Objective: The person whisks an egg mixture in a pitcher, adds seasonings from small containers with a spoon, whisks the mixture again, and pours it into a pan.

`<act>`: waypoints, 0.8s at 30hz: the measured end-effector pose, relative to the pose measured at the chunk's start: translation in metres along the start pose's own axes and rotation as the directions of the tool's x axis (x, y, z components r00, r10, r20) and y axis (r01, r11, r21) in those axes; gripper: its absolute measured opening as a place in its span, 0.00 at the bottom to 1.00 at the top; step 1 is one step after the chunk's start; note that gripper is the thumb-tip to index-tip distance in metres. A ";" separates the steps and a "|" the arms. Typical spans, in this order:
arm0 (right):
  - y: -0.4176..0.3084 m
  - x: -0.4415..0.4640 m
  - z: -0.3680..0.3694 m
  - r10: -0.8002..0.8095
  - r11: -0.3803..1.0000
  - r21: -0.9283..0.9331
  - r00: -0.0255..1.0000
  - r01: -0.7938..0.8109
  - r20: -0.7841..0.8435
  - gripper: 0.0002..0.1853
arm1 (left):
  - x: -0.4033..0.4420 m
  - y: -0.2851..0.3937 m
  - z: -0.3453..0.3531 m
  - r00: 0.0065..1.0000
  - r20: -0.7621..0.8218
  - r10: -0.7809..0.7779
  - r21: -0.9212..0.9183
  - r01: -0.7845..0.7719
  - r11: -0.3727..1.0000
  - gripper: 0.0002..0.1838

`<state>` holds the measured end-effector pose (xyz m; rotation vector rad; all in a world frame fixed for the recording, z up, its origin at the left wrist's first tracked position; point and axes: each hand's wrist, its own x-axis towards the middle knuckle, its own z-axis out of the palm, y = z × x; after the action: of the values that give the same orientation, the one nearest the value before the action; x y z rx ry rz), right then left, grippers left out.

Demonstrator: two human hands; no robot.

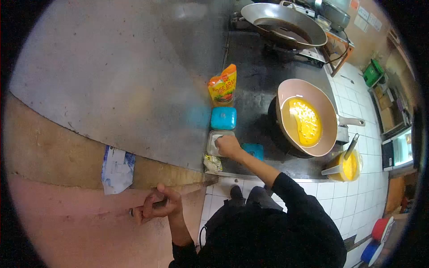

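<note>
My right hand (229,146) reaches into a small square container (215,144) of white powder at the counter's front edge. Its fingers are bent together, and what the fingertips pinch, if anything, is hidden. Beside this hand lies a blue lid (253,151), partly behind my forearm. A closed blue-lidded container (223,118) stands just beyond. My left hand (161,204) hangs near the pink wall with thumb apart and fingers loosely curled, and nothing shows in it. A pink frying pan (328,107) on a burner holds yellow beaten egg (306,121) spreading in the middle.
A yellow-orange pouch (223,85) and a crumpled packet (212,163) flank the containers. At the counter's right corner stands a jug (350,167) of yellow liquid with a ladle handle. A large wok (286,22) with dark liquid sits at the back.
</note>
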<state>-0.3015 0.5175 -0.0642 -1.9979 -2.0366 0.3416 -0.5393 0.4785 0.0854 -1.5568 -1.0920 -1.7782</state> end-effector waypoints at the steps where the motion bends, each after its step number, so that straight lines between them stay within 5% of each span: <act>1: 0.000 -0.001 -0.003 0.050 0.997 0.054 0.999 -0.051 0.013 0.08 | 0.005 0.005 -0.002 0.999 0.010 0.052 0.129 -0.053 0.990 0.19; 2: -0.001 -0.002 -0.005 0.050 0.997 0.054 0.999 -0.051 0.011 0.08 | 0.009 0.009 -0.003 0.994 0.028 0.103 0.256 -0.106 0.961 0.19; 4: -0.001 -0.007 -0.012 0.199 0.974 0.132 0.974 -0.184 -0.111 0.09 | 0.004 0.006 -0.001 0.997 0.017 0.081 0.194 -0.083 0.978 0.20; 8: 0.013 -0.020 -0.033 0.380 0.879 0.341 0.922 -0.333 -0.078 0.09 | 0.005 -0.002 -0.004 0.995 0.043 0.086 0.145 -0.092 0.985 0.19; 12: 0.028 -0.047 -0.047 0.480 0.623 0.709 0.877 -0.330 -0.013 0.08 | 0.000 -0.001 0.004 0.995 -0.019 0.102 -0.009 -0.102 0.995 0.17; 15: 0.037 -0.088 -0.053 0.473 0.281 0.927 0.876 -0.249 0.093 0.07 | 0.009 0.005 -0.002 0.990 0.014 0.139 0.186 -0.139 0.973 0.17; 17: 0.031 -0.129 -0.078 0.515 0.282 0.935 0.856 -0.215 0.042 0.08 | 0.016 0.010 0.001 0.985 -0.010 0.173 0.192 -0.168 0.967 0.17; 20: 0.022 -0.204 -0.133 0.698 0.149 0.970 0.716 -0.192 0.034 0.07 | -0.003 -0.027 -0.017 0.987 0.080 0.137 0.106 -0.145 0.984 0.17; 23: 0.058 -0.289 -0.162 0.815 0.469 0.882 0.405 -0.042 -0.414 0.07 | 0.008 -0.006 -0.005 0.991 0.095 0.096 0.071 -0.102 0.992 0.16; 24: 0.056 -0.312 -0.194 0.825 0.551 0.822 0.244 -0.147 -0.510 0.08 | 0.007 -0.004 -0.003 0.994 0.072 0.083 0.070 -0.088 0.994 0.16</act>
<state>-0.1763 0.2034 0.0896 -1.7031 -0.3675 0.0199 -0.5459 0.4786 0.0916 -1.6064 -1.0932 -1.6210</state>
